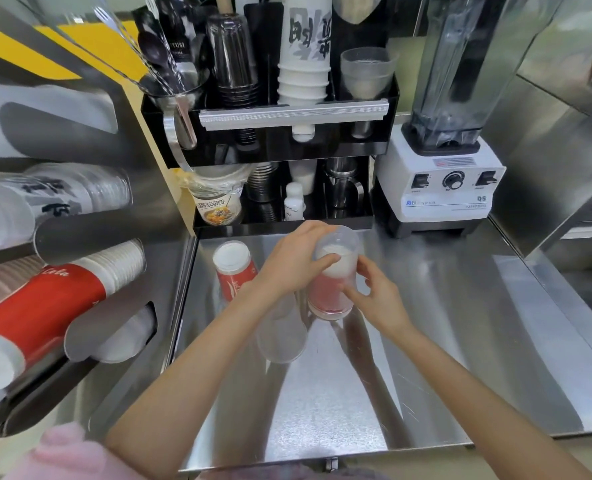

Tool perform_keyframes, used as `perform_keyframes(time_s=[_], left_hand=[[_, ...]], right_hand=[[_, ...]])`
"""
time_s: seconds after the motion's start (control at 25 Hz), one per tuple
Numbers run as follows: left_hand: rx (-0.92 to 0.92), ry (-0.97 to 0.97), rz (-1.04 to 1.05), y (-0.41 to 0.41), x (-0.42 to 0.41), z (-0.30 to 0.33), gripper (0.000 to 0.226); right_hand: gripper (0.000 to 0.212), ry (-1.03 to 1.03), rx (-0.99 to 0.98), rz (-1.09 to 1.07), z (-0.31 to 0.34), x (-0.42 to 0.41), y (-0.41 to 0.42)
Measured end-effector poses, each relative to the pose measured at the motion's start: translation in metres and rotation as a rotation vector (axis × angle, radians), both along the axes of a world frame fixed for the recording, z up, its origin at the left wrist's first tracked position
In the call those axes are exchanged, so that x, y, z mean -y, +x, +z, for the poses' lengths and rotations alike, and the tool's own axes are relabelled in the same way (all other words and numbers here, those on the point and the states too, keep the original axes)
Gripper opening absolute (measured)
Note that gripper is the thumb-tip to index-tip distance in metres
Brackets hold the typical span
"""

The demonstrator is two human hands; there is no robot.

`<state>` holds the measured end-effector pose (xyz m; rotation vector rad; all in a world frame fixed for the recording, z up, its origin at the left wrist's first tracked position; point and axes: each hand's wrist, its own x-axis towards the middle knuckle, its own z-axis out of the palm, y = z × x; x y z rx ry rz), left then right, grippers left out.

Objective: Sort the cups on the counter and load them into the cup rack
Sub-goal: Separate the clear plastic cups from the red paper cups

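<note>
A clear plastic cup [332, 299] stands upside down mid-counter over a red and white paper cup seen through its wall. My left hand [294, 261] grips the clear cup from the left and over its top. My right hand [374, 292] holds its right side. To the left, a red cola paper cup [232, 268] stands upside down on the steel counter [426, 341]. A second clear cup [280, 334] sits under my left forearm. The cup rack [90, 299] at the left holds slanted stacks of red cola cups [45, 303], printed cups [62, 195] and clear cups.
A black shelf unit [287, 133] at the back carries cup stacks, spoons and steel jugs. A white blender [440, 181] stands at the back right. A sink basin [585, 278] lies beyond the counter's right edge. Pink cloth [65, 452] shows at the bottom left.
</note>
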<state>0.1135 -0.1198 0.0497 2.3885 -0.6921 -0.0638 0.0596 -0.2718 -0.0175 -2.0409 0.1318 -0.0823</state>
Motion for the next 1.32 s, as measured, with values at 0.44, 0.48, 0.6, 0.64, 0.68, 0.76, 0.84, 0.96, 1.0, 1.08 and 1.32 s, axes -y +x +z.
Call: perform_keyframes(time_s=[0.44, 0.48, 0.6, 0.64, 0.68, 0.76, 0.84, 0.96, 1.0, 1.08, 1.32], left_hand=[[0.012, -0.196, 0.054, -0.002, -0.005, 0.014, 0.045], [0.021, -0.216, 0.056, -0.002, -0.006, 0.019, 0.045], [0.064, -0.278, 0.067, -0.005, -0.012, 0.037, 0.045], [0.081, -0.308, 0.066, -0.007, -0.015, 0.044, 0.045], [0.093, -0.343, 0.065, -0.009, -0.018, 0.051, 0.046], [0.103, -0.419, 0.077, -0.015, -0.027, 0.064, 0.047], [0.098, -0.494, 0.104, -0.024, -0.037, 0.073, 0.050], [0.119, -0.545, 0.164, -0.039, -0.049, 0.076, 0.054], [0.114, -0.551, 0.185, -0.043, -0.053, 0.073, 0.057], [0.065, -0.558, 0.228, -0.050, -0.062, 0.063, 0.063], [-0.064, -0.547, 0.321, -0.068, -0.082, 0.016, 0.059]], right_hand=[[0.056, 0.018, 0.098, 0.045, 0.030, -0.007, 0.011], [0.057, 0.016, 0.118, 0.045, 0.035, -0.007, 0.011], [0.059, -0.029, 0.199, 0.057, 0.055, -0.007, 0.010], [0.060, -0.051, 0.219, 0.064, 0.064, -0.007, 0.010], [0.060, -0.066, 0.239, 0.076, 0.073, -0.008, 0.010], [0.060, -0.068, 0.281, 0.119, 0.092, -0.011, 0.008], [0.058, -0.060, 0.314, 0.172, 0.107, -0.017, 0.004], [0.058, -0.030, 0.300, 0.236, 0.116, -0.031, -0.002], [0.058, -0.017, 0.281, 0.257, 0.114, -0.035, -0.004], [0.056, 0.002, 0.238, 0.301, 0.104, -0.043, -0.007], [0.054, 0.024, 0.085, 0.376, 0.057, -0.061, -0.014]])
